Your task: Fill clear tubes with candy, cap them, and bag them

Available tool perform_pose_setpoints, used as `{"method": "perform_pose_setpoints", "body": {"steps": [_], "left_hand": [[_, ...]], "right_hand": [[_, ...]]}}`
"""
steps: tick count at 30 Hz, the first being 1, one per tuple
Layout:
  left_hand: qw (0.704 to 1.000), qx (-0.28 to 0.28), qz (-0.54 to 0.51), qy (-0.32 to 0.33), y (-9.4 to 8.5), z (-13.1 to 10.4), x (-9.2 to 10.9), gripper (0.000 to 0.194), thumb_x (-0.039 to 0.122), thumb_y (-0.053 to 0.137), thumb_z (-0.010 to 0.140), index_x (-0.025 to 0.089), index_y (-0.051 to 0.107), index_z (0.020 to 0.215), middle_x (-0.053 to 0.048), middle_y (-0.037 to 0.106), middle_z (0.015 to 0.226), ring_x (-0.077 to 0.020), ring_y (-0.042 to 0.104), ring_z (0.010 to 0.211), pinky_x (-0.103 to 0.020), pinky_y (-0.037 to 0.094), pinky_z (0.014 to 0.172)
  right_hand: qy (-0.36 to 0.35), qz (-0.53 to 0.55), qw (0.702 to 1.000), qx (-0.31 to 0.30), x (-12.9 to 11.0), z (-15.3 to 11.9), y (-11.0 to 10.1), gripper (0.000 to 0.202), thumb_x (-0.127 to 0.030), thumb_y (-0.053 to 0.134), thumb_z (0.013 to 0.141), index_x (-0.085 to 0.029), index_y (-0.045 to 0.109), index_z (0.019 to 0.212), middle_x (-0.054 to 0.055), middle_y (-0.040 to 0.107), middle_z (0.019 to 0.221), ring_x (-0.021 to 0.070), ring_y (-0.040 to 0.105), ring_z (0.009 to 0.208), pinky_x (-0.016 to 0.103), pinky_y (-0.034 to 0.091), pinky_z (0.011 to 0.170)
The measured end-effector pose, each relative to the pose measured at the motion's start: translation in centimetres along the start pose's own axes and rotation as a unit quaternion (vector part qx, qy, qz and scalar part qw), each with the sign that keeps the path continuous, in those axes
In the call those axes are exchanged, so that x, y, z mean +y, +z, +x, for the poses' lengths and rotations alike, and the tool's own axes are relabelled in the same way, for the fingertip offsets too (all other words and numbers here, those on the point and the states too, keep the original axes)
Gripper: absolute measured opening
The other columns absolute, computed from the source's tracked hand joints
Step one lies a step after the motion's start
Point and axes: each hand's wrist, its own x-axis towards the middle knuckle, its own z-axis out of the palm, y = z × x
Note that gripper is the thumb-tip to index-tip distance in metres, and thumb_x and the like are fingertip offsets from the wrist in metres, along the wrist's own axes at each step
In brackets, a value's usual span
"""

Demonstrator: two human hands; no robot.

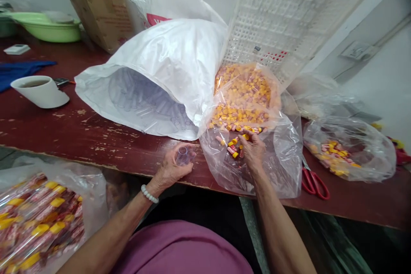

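My left hand (173, 166) is wrapped round a clear plastic tube (183, 154), its round open end facing up. A bracelet of pale beads (149, 194) circles that wrist. At the mouth of a clear plastic bag (224, 167), my right hand (254, 150) pinches a small yellow-capped piece (245, 137). Several loose pieces with yellow ends and red-and-white printed wrapping (233, 151) lie beside its fingers. Many more yellow-capped pieces (244, 90) fill the bag behind. To the left, a large white sack (173, 51) gapes open, with clear tubes (141, 96) inside.
Red-handled scissors (316, 183) lie right of the bag, near another bag of pieces (340, 154). A white cup (40, 92) with dark liquid stands left. A white plastic crate (276, 21) leans behind. Filled tubes (41, 218) lie in a bag at lower left.
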Motion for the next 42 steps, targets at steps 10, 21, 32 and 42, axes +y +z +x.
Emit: {"method": "perform_pose_setpoints", "body": {"steps": [10,21,32,42], "left_hand": [[0.989,-0.079,0.1,0.075,1.0,-1.8,2.0,0.041,0.007,0.056,0.064,0.014,0.058,0.104,-0.003,0.067,0.087,-0.0126,0.061,0.073,-0.022,0.048,0.066],[0.996,-0.083,0.043,0.009,1.0,-1.9,2.6,0.037,0.008,0.06,0.059,0.012,0.061,0.095,-0.002,0.064,0.081,-0.0129,0.057,0.068,-0.023,0.046,0.065],[0.996,-0.076,-0.005,-0.045,1.4,-1.8,1.6,0.03,0.011,0.063,0.057,0.013,0.061,0.087,-0.002,0.065,0.079,-0.0138,0.058,0.07,-0.025,0.047,0.065],[0.999,-0.046,0.021,-0.02,1.5,-1.5,1.1,0.033,0.006,0.059,0.056,0.013,0.059,0.088,-0.003,0.067,0.079,-0.0148,0.063,0.072,-0.024,0.049,0.067]], "right_hand": [[-0.034,0.187,0.96,-0.206,-10.0,-8.3,2.1,0.02,-0.029,0.065,0.08,-0.023,0.059,0.098,0.001,0.068,0.096,0.0128,0.062,0.083,0.027,0.049,0.076],[-0.143,0.044,0.961,-0.233,-9.6,-8.6,0.1,0.034,-0.033,0.054,0.087,-0.026,0.049,0.12,0.008,0.049,0.133,0.0202,0.05,0.116,0.039,0.044,0.092],[-0.242,-0.057,0.948,-0.199,-7.4,-9.1,-0.2,0.023,-0.033,0.052,0.087,-0.023,0.059,0.107,0.009,0.048,0.132,0.0209,0.049,0.115,0.04,0.041,0.096],[-0.11,-0.26,0.954,-0.101,0.3,-5.2,-1.3,0.016,-0.031,0.054,0.083,-0.017,0.061,0.086,0.011,0.063,0.088,0.0246,0.055,0.085,0.041,0.044,0.081]]}}
